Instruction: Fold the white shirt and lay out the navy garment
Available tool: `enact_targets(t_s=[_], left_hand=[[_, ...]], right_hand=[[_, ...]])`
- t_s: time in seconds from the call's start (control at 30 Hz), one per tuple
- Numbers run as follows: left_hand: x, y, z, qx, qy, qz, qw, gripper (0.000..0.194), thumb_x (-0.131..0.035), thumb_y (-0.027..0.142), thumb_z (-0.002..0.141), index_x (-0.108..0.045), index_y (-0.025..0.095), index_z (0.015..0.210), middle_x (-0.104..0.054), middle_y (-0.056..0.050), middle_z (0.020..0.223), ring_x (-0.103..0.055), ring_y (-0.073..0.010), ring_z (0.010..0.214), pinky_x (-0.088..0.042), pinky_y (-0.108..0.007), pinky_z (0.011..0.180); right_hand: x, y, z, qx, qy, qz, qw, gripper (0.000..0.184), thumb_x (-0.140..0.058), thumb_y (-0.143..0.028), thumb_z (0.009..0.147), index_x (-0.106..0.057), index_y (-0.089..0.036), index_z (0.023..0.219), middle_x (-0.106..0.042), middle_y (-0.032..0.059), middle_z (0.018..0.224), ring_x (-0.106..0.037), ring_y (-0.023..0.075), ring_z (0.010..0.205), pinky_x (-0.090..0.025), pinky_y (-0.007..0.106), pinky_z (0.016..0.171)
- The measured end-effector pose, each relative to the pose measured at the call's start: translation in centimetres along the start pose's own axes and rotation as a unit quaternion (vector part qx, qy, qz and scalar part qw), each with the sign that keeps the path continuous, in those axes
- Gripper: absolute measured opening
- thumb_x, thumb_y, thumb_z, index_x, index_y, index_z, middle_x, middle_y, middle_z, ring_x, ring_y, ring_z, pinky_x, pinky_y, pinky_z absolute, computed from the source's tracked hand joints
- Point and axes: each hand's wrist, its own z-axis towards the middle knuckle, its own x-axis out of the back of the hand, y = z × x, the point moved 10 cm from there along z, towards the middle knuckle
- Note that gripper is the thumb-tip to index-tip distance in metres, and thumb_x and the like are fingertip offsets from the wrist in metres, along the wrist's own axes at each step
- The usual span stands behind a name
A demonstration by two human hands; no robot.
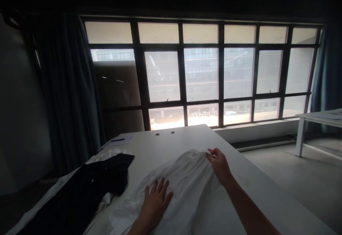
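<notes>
A white cloth garment (184,178) lies spread and wrinkled on the white table (181,137); its exact kind I cannot make out. My left hand (156,201) rests flat on its left part, fingers spread. At the garment's far right corner, my right hand (219,163) pinches the edge between thumb and fingers. The near end of the cloth runs out of the bottom of the view. To the left lies a dark navy garment (91,181) with a small light spot, on top of more white cloth (107,154).
Papers with a dark blue pen (117,139) lie at the table's far left corner. Two round cable holes (157,134) sit near the far edge. A second white table (320,121) stands right, past a strip of floor. Windows and dark curtains (66,96) line the back.
</notes>
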Motion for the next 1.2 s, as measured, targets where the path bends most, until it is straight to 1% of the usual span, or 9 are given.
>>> enact_targets(t_s=[0.13,0.27,0.43,0.53,0.63,0.83,1.03,1.13,1.2], left_hand=[[0.5,0.4,-0.2,-0.003,0.02,0.0,1.0,0.065,-0.027,0.062,0.1,-0.04,0.032,0.156,-0.031,-0.002,0.167,-0.02,-0.0343,0.155,-0.011,-0.067,0.121],[2.7,0.2,-0.5,0.026,0.09,0.008,0.996,0.053,-0.021,0.037,0.103,-0.067,0.029,0.126,-0.062,-0.009,0.143,-0.05,-0.0305,0.136,-0.025,-0.065,0.114],[3.7,-0.5,-0.6,0.069,0.128,0.003,0.989,0.056,-0.017,0.039,0.104,-0.071,0.023,0.109,-0.07,-0.013,0.122,-0.063,-0.0295,0.115,-0.031,-0.065,0.108],[3.3,-1.0,-0.5,0.087,0.143,0.005,0.986,0.057,-0.021,0.05,0.103,-0.064,0.02,0.128,-0.065,-0.016,0.134,-0.058,-0.0323,0.124,-0.028,-0.066,0.11],[2.3,-1.4,-0.3,0.098,0.145,0.019,0.984,0.065,-0.028,0.055,0.1,-0.049,0.014,0.146,-0.053,-0.02,0.149,-0.048,-0.0343,0.136,-0.022,-0.066,0.114],[1.6,-1.4,-0.3,0.09,0.143,0.024,0.985,0.071,-0.044,0.047,0.093,-0.036,0.016,0.157,-0.043,-0.019,0.158,-0.042,-0.035,0.141,-0.016,-0.066,0.118],[0.9,0.4,0.2,0.007,0.111,-0.001,0.994,0.081,-0.05,0.036,0.089,-0.019,0.025,0.163,-0.029,-0.011,0.167,-0.024,-0.0276,0.154,-0.016,-0.058,0.123],[0.7,1.2,0.3,-0.024,0.109,0.001,0.994,0.081,-0.05,0.034,0.088,-0.019,0.027,0.163,-0.024,-0.008,0.169,-0.022,-0.0266,0.155,-0.014,-0.058,0.124],[0.5,1.2,0.4,-0.023,0.105,0.005,0.994,0.08,-0.049,0.034,0.089,-0.02,0.028,0.163,-0.02,-0.006,0.17,-0.021,-0.0276,0.156,-0.012,-0.06,0.124]], right_hand=[[-1.7,-8.0,-4.5,0.081,-0.214,0.069,0.971,0.038,-0.073,-0.055,0.079,-0.054,-0.022,0.083,-0.073,0.0065,0.098,-0.066,0.019,0.077,-0.05,0.028,0.066],[-3.8,-8.5,-7.8,0.059,-0.416,0.025,0.907,0.039,-0.065,-0.056,0.086,-0.062,-0.019,0.099,-0.073,0.0058,0.09,-0.068,0.0186,0.071,-0.05,0.027,0.058],[0.0,0.1,-1.2,0.051,-0.162,-0.215,0.962,0.036,-0.066,-0.048,0.083,-0.064,-0.017,0.099,-0.07,0.0134,0.105,-0.068,0.0257,0.096,-0.053,0.036,0.082],[-1.1,7.4,-1.1,-0.052,-0.244,-0.264,0.932,0.062,-0.077,-0.06,0.069,-0.064,-0.018,0.113,-0.062,0.0175,0.126,-0.069,0.0254,0.089,-0.055,0.033,0.07],[-2.7,11.2,-2.8,-0.138,-0.347,-0.229,0.899,0.065,-0.082,-0.061,0.061,-0.066,-0.021,0.11,-0.069,0.0098,0.108,-0.063,0.0164,0.061,-0.048,0.028,0.051],[-2.9,7.6,-2.8,-0.119,-0.365,-0.137,0.913,0.041,-0.08,-0.046,0.069,-0.068,-0.019,0.098,-0.064,0.0003,0.078,-0.057,0.0123,0.061,-0.045,0.02,0.047],[3.7,-1.0,-0.5,-0.052,-0.173,0.187,0.966,0.045,-0.071,-0.059,0.083,-0.064,-0.021,0.107,-0.061,-0.0009,0.077,-0.056,0.0121,0.058,-0.044,0.02,0.043],[5.5,-4.3,-0.1,0.031,-0.098,0.329,0.939,0.043,-0.075,-0.054,0.083,-0.062,-0.028,0.114,-0.068,0.0041,0.112,-0.069,0.0186,0.089,-0.06,0.03,0.074],[5.0,-4.8,0.1,0.073,-0.078,0.337,0.936,0.057,-0.074,-0.054,0.084,-0.053,-0.035,0.133,-0.051,0.0053,0.148,-0.062,0.0242,0.122,-0.055,0.038,0.1]])
